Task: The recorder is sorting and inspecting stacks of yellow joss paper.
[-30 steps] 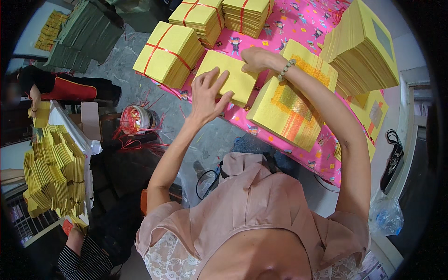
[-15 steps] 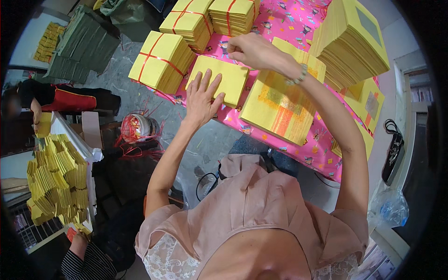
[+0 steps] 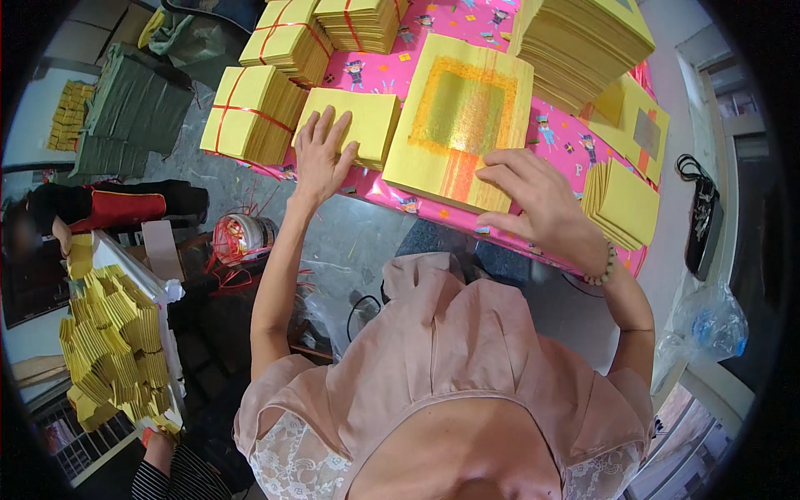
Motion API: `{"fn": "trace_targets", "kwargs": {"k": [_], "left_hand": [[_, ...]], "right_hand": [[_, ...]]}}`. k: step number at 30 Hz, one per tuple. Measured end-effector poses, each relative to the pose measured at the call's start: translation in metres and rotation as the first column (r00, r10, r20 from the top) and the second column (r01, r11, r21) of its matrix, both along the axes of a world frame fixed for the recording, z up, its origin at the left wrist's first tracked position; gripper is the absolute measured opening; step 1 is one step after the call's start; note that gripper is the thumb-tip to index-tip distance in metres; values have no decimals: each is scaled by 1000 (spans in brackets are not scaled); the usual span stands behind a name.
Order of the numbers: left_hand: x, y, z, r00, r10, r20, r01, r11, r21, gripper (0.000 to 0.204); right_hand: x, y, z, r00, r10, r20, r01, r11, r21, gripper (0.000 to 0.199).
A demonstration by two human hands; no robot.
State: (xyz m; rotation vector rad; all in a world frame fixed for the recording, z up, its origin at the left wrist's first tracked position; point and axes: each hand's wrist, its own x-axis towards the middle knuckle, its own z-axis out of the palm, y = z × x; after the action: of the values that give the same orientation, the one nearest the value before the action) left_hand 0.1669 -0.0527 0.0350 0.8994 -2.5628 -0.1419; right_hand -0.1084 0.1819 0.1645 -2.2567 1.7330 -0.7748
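Fingers spread, my left hand (image 3: 320, 162) lies on top of a small block of yellow paper (image 3: 367, 121) at the table's near edge. That block shows no red tie. To its right is a larger flat stack of yellow paper sheets (image 3: 412, 142), whose top sheet carries a shiny gold square with an orange border and a red-orange stripe. My right hand (image 3: 542, 196), wearing a bead bracelet, is at this stack's near right corner, thumb and fingers apart. Its fingertips reach over the sheet's edge; whether they press on it I cannot tell.
Yellow bundles tied with red strips (image 3: 242, 108) stand at the table's left. A tall paper stack (image 3: 575, 50) and folded yellow papers (image 3: 625, 200) are on the right. The pink patterned cloth (image 3: 554, 133) covers the table. At left, other people handle yellow paper (image 3: 112, 333) near a tub of red strips (image 3: 242, 237).
My right hand has come back from beyond the small block to the larger stack's near right corner, and its fingers have opened. My left hand stays on the small block. The view has shifted.
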Motion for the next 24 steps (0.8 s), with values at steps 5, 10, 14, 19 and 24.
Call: {"fn": "trace_targets", "kwargs": {"k": [5, 10, 14, 19, 24], "left_hand": [[-1, -6, 25, 999, -41, 6, 40, 999, 26, 49], [-20, 11, 77, 977, -131, -166, 150, 983, 110, 36], [-43, 48, 111, 853, -425, -301, 507, 812, 290, 31], [-59, 68, 116, 809, -550, -209, 588, 768, 255, 32], [-60, 67, 112, 818, -526, -233, 575, 770, 278, 26]], "right_hand": [[8, 8, -21, 989, -72, -132, 47, 981, -186, 39], [6, 7, -20, 999, -29, 17, 31, 993, -117, 18], [4, 2, -27, 979, -45, 197, 63, 994, -88, 13], [1, -1, -28, 853, -100, 512, 89, 995, 46, 7], [-2, -2, -33, 808, -142, 572, 96, 989, 109, 10]]}}
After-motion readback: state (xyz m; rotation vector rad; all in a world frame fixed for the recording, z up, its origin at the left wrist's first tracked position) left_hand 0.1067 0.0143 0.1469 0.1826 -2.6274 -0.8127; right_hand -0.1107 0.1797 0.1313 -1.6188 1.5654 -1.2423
